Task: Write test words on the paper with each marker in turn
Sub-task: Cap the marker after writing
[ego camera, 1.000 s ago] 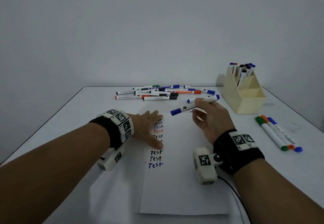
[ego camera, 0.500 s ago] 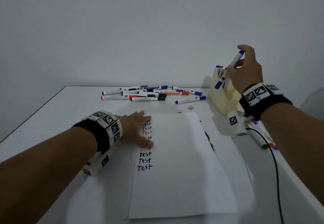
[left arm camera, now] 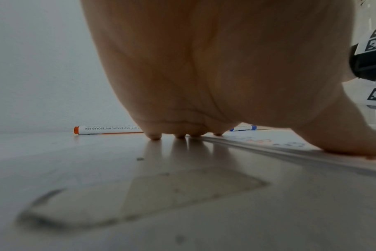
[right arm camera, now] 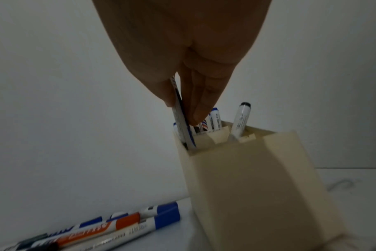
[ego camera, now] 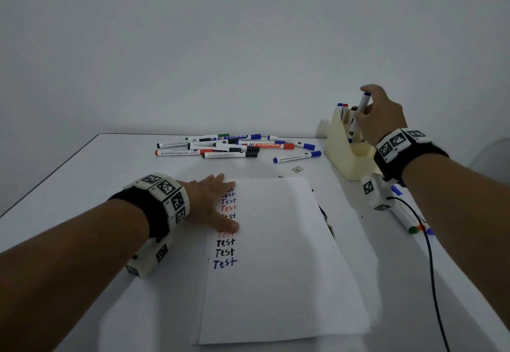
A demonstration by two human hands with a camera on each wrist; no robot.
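Observation:
My right hand (ego camera: 382, 115) pinches a blue-capped marker (ego camera: 358, 115) upright, its lower end inside the back slot of the cream holder (ego camera: 347, 158). In the right wrist view the thumb and fingers (right arm camera: 199, 108) clamp the blue marker (right arm camera: 182, 130) as it enters the holder (right arm camera: 247, 178) beside other standing markers. My left hand (ego camera: 209, 202) lies flat, fingers straight, on the left edge of the white paper (ego camera: 276, 255), which bears a column of "Test" words in black, red and blue. In the left wrist view the fingertips (left arm camera: 155, 136) rest on the table.
Several loose markers (ego camera: 220, 147) lie in a pile at the back of the white table (ego camera: 69, 186), one blue marker (ego camera: 296, 156) apart from them. Three markers (ego camera: 408, 218) lie at the right under my wrist. A black cable (ego camera: 430, 255) trails over the right side.
My right hand carried the blue marker from above the paper up to the holder and has now lowered it into the back slot. The left hand has stayed on the paper.

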